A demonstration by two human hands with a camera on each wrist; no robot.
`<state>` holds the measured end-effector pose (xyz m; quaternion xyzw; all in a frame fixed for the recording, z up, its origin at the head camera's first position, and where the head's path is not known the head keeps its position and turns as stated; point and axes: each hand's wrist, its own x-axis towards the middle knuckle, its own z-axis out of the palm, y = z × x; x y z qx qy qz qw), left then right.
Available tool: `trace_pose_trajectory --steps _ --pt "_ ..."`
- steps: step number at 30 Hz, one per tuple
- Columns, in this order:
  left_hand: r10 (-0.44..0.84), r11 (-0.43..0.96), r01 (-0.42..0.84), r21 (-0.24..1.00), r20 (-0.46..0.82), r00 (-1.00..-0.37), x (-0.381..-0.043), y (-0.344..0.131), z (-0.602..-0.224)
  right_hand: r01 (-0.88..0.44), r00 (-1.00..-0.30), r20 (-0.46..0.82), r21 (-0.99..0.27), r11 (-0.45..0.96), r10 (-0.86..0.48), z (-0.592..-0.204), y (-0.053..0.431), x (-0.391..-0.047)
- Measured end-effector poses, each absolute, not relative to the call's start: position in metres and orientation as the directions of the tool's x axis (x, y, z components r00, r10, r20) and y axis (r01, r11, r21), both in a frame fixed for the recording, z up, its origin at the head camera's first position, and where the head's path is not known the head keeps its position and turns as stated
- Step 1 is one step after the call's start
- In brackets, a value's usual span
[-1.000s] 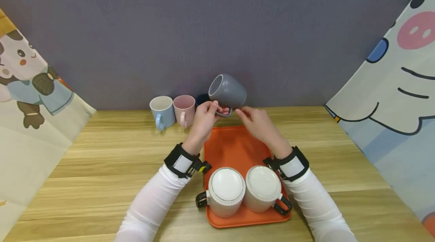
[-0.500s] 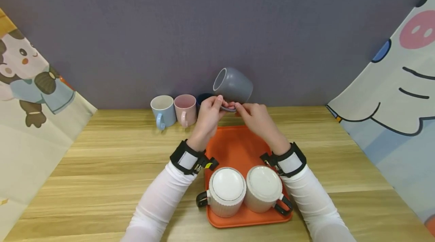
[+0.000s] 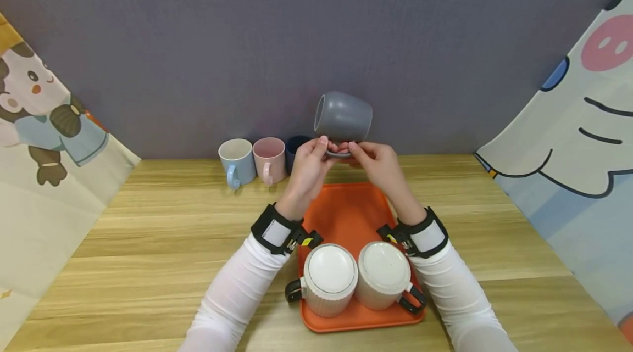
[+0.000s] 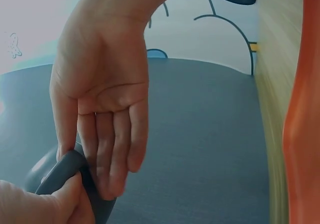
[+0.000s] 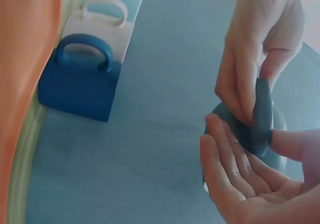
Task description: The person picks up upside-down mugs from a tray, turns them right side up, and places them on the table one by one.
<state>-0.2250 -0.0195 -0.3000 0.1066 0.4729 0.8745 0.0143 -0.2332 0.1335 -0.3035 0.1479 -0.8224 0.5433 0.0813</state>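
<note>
Above the back of the table, a grey mug (image 3: pixel 346 116) is held tipped on its side, its mouth facing left and its handle downward. My left hand (image 3: pixel 305 176) grips it by the handle (image 5: pixel 262 119), thumb on the handle and fingertips beneath the mug. From the other side, my right hand (image 3: pixel 384 173) pinches the handle with its thumb, the remaining fingers stretched out along the mug, as the left wrist view shows. Below on an orange tray (image 3: pixel 346 214) stand a white mug (image 3: pixel 330 278) and a second white mug (image 3: pixel 383 272), both upside down with black handles.
Along the back wall (image 3: pixel 420 66), left of the tray, stand a light blue mug (image 3: pixel 243 169), a pink mug (image 3: pixel 277 168) and a dark blue mug (image 5: pixel 77 89), all upright. The left hand partly covers the dark blue one in the head view. Printed cloths hang at both sides.
The grey mug has risen slightly, shifted right and turned more level. My right hand has come in from just beside it to take hold of the handle.
</note>
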Motion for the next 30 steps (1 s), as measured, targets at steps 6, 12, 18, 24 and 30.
trace_pose_trajectory --steps 6,12,18,24,30 --pt "0.139 -0.533 0.078 0.842 0.179 -0.974 -0.2254 -0.0187 -0.3012 -0.275 -0.956 0.242 -0.936 0.220 -0.166 -0.2997 0.1340 -0.2297" --pt "0.130 -0.485 0.082 0.871 0.165 -0.978 -0.2254 -0.0192 -0.3016 -0.243 -0.965 0.218 -0.951 0.190 -0.143 -0.3010 0.1342 -0.2295" --pt "0.117 -0.330 0.185 0.926 0.234 -0.965 -0.2238 -0.0199 -0.3030 -0.228 -0.972 0.219 -0.967 0.114 -0.086 -0.3010 0.1357 -0.2305" --pt "0.048 -0.012 0.327 0.945 0.327 -0.944 -0.2208 -0.0226 -0.3021 -0.249 -0.966 0.246 -0.967 0.043 -0.076 -0.2988 0.1383 -0.2299" --pt "-0.005 0.143 0.343 0.928 0.348 -0.938 -0.2193 -0.0255 -0.3002 -0.242 -0.968 0.239 -0.970 0.033 -0.075 -0.2976 0.1379 -0.2280"
